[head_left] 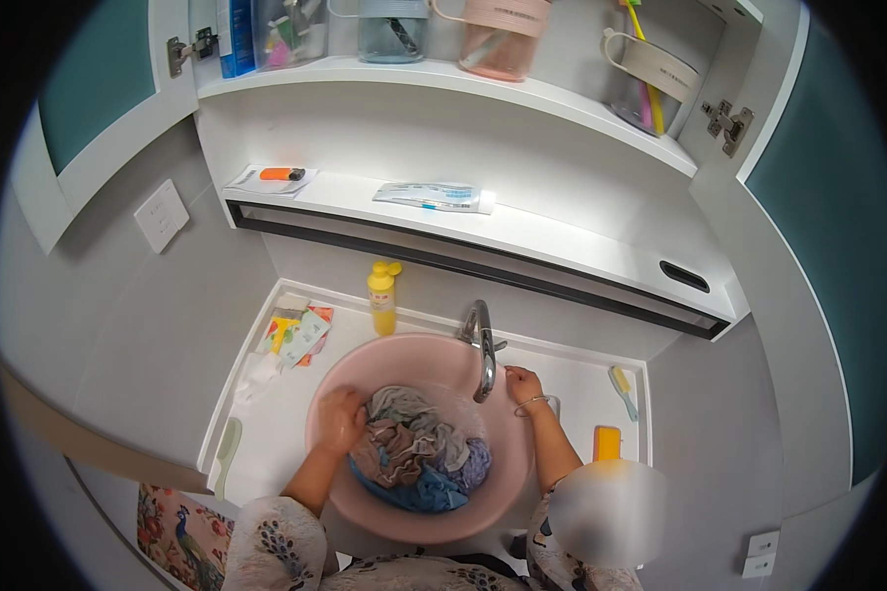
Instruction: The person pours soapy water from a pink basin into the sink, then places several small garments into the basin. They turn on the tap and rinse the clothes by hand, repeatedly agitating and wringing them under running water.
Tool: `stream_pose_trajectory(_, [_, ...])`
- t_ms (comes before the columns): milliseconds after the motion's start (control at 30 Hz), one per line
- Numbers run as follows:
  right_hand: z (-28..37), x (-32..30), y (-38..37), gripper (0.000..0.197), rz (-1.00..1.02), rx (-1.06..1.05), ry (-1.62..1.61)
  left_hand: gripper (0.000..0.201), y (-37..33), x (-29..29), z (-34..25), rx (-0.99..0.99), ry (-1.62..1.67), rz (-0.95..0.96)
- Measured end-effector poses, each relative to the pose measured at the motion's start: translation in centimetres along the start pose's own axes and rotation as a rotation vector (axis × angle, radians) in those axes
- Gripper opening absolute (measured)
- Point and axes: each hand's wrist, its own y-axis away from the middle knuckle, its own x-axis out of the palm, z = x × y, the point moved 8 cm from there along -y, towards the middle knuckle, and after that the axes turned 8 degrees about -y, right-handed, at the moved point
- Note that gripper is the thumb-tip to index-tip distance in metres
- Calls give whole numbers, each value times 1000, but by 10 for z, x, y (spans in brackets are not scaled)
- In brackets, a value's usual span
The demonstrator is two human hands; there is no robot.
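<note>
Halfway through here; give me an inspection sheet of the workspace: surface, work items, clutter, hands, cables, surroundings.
Surface: white counter with a raised edge; a chrome faucet arches over the basin's far side.
Work items: pink basin holding bunched cloth in grey, brown and blue.
Clutter: yellow bottle and colourful packets at far left; small brush and orange-yellow block at right.
Hands: left hand blurred, at the basin's left side by the cloth; right hand at the basin's right rim, grip unclear.
Cables: nothing seen.
Surroundings: open white cabinet above, with a toothpaste-like tube; wall plate at left.
</note>
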Motion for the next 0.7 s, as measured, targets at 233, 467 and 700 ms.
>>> stream_pose_trajectory(233, [10,0,-24,31,-221,-52,-36,49,5,-13,69,-293,-222,153])
stream_pose_trajectory(467, [30,4,-59,24,-334,-166,203,56,14,4,83,-484,-97,333])
stream_pose_trajectory(700, [37,14,-60,9,-216,-42,261,56,19,5,86,-482,-101,304])
